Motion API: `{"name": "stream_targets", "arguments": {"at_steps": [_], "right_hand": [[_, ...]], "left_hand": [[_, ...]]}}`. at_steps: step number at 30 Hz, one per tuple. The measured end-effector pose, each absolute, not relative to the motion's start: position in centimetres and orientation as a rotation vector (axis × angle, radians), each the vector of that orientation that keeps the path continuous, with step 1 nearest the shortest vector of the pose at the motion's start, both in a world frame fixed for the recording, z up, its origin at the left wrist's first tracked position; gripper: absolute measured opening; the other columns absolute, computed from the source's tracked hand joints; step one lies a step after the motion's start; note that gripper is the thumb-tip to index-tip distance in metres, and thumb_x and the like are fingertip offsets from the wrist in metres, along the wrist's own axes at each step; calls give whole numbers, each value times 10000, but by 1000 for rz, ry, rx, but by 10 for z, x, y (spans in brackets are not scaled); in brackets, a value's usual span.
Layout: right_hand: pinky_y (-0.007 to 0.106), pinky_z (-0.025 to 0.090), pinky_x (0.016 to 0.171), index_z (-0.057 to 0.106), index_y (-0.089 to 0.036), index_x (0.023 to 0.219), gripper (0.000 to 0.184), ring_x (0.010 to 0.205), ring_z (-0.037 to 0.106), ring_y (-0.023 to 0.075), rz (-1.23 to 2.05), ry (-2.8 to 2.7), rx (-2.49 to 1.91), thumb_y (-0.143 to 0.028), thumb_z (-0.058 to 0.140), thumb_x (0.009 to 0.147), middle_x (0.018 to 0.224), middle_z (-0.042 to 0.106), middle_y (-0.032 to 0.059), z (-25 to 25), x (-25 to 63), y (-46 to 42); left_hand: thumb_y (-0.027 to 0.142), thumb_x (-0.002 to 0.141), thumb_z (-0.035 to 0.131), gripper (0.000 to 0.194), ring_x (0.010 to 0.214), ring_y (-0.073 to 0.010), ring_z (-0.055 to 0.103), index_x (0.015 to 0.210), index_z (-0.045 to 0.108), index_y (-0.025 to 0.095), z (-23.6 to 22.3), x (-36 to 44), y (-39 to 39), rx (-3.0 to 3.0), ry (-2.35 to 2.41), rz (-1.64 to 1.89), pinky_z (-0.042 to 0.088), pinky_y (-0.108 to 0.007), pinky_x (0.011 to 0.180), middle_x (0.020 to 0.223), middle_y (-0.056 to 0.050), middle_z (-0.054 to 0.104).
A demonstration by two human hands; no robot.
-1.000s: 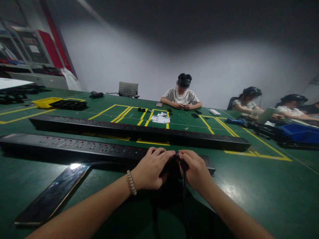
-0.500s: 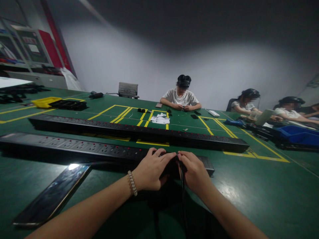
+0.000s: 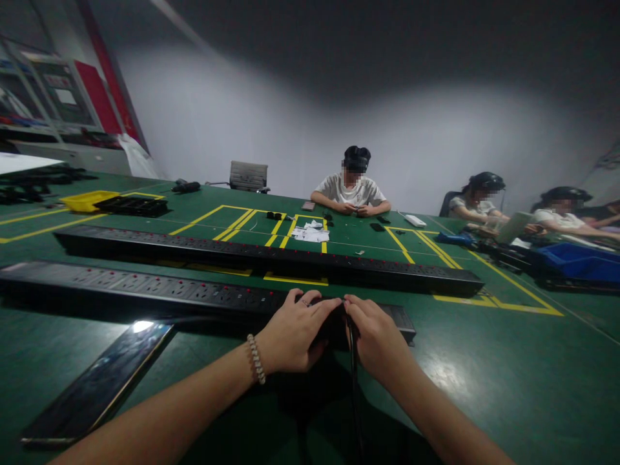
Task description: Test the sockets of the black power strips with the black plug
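A long black power strip [image 3: 159, 289] with red-dotted sockets lies across the near side of the table. My left hand [image 3: 295, 332], with a bead bracelet at the wrist, is closed over its right part, the thumb low at the near side and the fingers on top. Beside it, my right hand [image 3: 375, 332] pinches a black cable [image 3: 354, 387] that hangs down towards me. The fingertips of both hands nearly meet above the strip; what lies right under them is hidden. Behind runs a second black power strip [image 3: 271, 258], untouched.
A smartphone [image 3: 99, 381] lies at the near left. Farther back are a yellow tray [image 3: 90, 200], a black tray [image 3: 133, 205], white papers [image 3: 310, 232] and blue bins [image 3: 581, 261]. A co-worker [image 3: 353, 184] sits opposite, with others at the right. Yellow tape marks the green table.
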State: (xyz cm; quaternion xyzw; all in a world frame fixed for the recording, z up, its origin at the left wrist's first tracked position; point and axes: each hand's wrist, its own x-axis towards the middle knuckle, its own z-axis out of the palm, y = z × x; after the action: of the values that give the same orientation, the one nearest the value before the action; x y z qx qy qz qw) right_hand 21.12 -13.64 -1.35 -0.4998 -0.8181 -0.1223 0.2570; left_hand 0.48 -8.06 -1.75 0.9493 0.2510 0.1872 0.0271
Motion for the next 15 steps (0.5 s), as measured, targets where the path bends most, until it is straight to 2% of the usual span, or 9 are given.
{"name": "stream_targets", "arguments": {"at_steps": [15], "right_hand": [[450,591,921,645,-130,1138,340,1051,669,289,-342,-2164,-1329,20,541,851,1229,700,166,-19,215,-134]], "left_hand": [[267,764,605,851,1289,-372,460,1540,258,225,-20,3,-77,2926,772,586,306,-568,1074,1463,-82,540]]}}
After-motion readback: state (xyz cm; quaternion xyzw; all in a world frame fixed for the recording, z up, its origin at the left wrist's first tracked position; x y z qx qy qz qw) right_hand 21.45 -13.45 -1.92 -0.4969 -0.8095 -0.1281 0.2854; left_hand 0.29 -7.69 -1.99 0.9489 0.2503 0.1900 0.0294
